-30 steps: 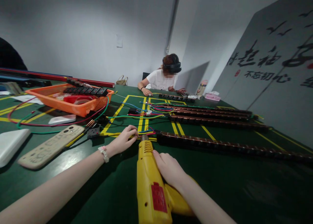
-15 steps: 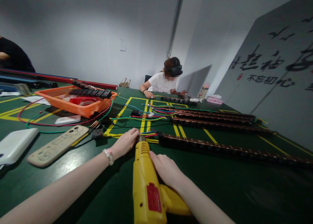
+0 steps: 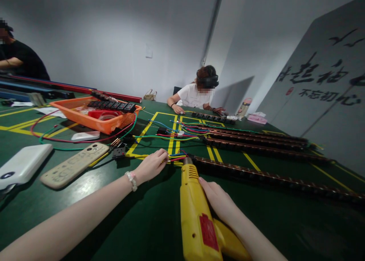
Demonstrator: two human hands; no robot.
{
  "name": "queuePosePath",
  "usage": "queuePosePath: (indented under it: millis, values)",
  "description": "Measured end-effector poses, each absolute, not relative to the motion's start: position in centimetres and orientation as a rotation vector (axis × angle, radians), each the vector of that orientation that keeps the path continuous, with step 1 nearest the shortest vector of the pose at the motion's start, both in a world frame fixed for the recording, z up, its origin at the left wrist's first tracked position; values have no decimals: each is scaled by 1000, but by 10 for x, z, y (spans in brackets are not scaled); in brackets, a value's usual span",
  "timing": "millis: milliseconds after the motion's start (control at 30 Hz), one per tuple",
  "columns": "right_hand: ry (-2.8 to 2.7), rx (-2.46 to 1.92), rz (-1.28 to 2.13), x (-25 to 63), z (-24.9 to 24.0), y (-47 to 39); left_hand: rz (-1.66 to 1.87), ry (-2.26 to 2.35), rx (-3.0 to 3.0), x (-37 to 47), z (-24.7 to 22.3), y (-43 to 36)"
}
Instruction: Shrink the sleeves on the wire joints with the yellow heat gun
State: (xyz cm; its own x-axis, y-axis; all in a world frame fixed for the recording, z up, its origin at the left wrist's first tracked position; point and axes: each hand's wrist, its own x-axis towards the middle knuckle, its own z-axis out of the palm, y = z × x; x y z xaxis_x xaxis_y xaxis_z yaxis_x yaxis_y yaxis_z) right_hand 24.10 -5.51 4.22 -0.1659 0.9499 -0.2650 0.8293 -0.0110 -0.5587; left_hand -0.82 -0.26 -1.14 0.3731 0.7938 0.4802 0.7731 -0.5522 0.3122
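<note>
My left hand (image 3: pixel 154 165) is closed, its fingers pinching thin coloured wires (image 3: pixel 178 159) in red, blue and yellow. These wires run into the near end of a long black strip (image 3: pixel 256 174) with copper-coloured lines along it. My right hand (image 3: pixel 218 197) grips a yellow heat gun (image 3: pixel 196 211) with a red label. The gun's metal nozzle points away from me, close to where the wires enter the strip. Whether the nozzle touches anything I cannot tell. The gun hides part of the right fingers.
An orange basket (image 3: pixel 111 123) with parts stands at the left, near a phone (image 3: pixel 75 166) and a white power bank (image 3: pixel 25 164). More wired strips (image 3: pixel 256 148) lie beyond. A co-worker (image 3: pixel 195 95) sits opposite; another person (image 3: pixel 25 61) is far left.
The heat gun and my right hand have moved right, so the nozzle has gone from beside my left fingertips to near the strip's end. The view has turned slightly left.
</note>
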Motion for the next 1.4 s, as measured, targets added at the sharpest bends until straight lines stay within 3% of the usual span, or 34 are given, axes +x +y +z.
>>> queuePosePath:
  millis: [900, 1400]
  values:
    - [-2248, -1807, 694, 202, 41, -71, 1007, 1466, 2560, -9, -11, -5]
    - [-2195, -1752, 858, 205, 34, -59, 1173, 1429, 2640, -11, -17, 3]
